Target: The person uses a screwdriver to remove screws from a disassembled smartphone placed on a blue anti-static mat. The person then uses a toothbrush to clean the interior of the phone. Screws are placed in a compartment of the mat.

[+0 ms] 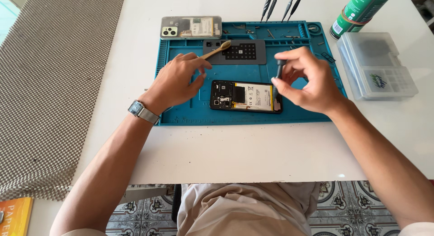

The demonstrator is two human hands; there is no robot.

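Two hands over the blue mat (190, 114): left hand (178, 82) pinches a brush (217, 49) at 10 o'clock of the opened phone (246, 96), right hand (307, 80) grips a dark screwdriver (278, 75) at its right end. I'd keep it upright, pressure light.

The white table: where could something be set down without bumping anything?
On the white table, the front strip between the blue mat and the table edge is bare, as is the band between the woven mat and the blue mat. The blue mat is crowded: opened phone, left hand, right hand.
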